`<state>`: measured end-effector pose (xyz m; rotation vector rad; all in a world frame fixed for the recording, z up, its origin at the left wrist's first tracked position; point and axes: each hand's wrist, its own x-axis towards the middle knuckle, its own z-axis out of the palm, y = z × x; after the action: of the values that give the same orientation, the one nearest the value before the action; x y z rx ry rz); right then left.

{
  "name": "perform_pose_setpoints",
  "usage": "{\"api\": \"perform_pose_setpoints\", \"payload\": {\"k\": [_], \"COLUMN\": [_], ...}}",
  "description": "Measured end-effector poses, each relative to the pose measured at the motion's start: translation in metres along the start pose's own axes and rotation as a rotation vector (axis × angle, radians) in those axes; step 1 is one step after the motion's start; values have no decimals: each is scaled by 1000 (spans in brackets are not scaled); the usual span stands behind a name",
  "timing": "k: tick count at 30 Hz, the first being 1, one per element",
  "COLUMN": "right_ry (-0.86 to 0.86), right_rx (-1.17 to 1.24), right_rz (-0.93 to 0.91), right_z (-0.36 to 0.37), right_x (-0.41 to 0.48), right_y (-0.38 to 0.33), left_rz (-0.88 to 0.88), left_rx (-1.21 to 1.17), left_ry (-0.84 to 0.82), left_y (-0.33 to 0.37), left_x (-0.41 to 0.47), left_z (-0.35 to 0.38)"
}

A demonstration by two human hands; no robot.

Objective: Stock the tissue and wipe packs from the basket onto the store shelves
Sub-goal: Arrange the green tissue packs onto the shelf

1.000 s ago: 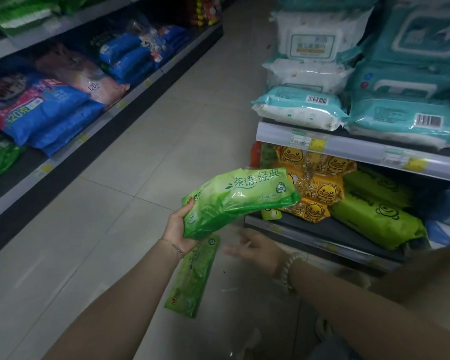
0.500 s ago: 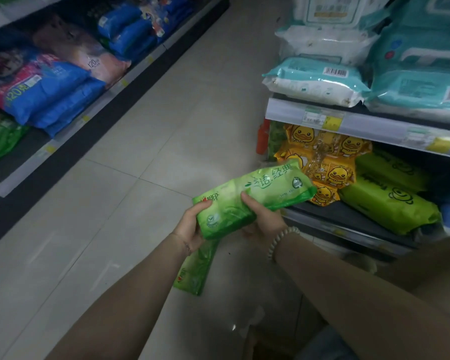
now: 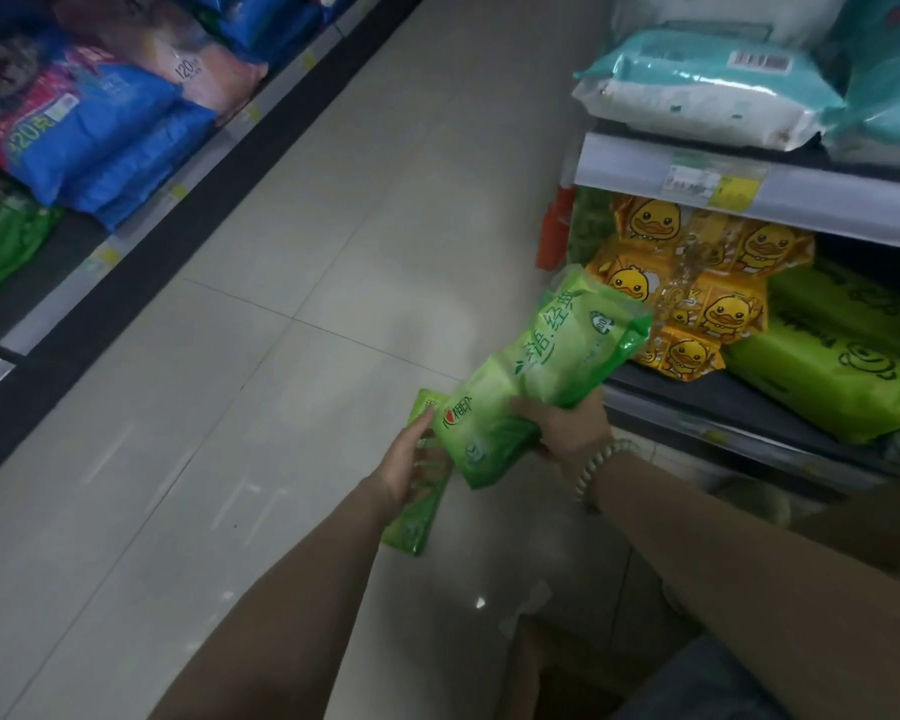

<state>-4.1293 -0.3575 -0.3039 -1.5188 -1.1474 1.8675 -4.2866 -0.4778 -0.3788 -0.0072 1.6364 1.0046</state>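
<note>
A light green tissue pack [image 3: 546, 376] with white lettering hangs tilted in front of the lower right shelf [image 3: 697, 402], its far end raised toward the yellow duck packs [image 3: 697, 298]. My right hand [image 3: 562, 423], a bead bracelet on the wrist, grips it from underneath near the middle. My left hand [image 3: 406, 459] is at the pack's near end with fingers spread, only the fingertips by it. A second, flat green pack [image 3: 411, 527] lies on the floor below, partly hidden by my left hand.
Large green packs [image 3: 827, 376] fill the lower right shelf beside the duck packs. Teal-and-white wipe packs [image 3: 697, 90] sit on the shelf above. Blue and pink packs [image 3: 89, 127] line the left shelving across the tiled aisle [image 3: 307, 252].
My right hand has taken hold of the green pack from below and tilted its far end up toward the shelf. My left hand has loosened from the pack's near end.
</note>
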Motion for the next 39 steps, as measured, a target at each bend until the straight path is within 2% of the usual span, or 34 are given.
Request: {"api": "perform_pose_setpoints", "payload": {"k": [4, 7, 11, 15, 19, 24, 27, 33, 36, 39], "right_ry": [40, 63, 46, 48, 80, 49, 17, -59, -63, -72], "right_rx": [-199, -295, -346, -414, -483, -494, -534, -710, -722, -721], "right_rz": [-161, -205, -214, -228, -270, -230, -239, -342, -335, -324], "right_z": [3, 8, 14, 10, 5, 1, -3, -10, -11, -12], "right_x": [-1, -4, -7, -7, -2, -2, -4, -5, -5, -3], "right_y": [9, 15, 19, 27, 31, 40, 42, 45, 46, 47], "left_rz": [-40, 44, -27, -157, -211, -207, -227, -160, -168, -177], "left_rx": [-55, 125, 407, 641, 740, 611, 506, 523, 512, 615], "left_ry": [85, 299, 418, 408, 356, 328, 365, 309, 334, 330], "left_y": [-20, -48, -80, -104, -114, -123, -137, -145, -149, -152], "left_x": [17, 37, 53, 63, 67, 64, 68, 68, 69, 69], "left_z": [0, -5, -21, -31, -30, -28, -31, -23, -18, -12]}}
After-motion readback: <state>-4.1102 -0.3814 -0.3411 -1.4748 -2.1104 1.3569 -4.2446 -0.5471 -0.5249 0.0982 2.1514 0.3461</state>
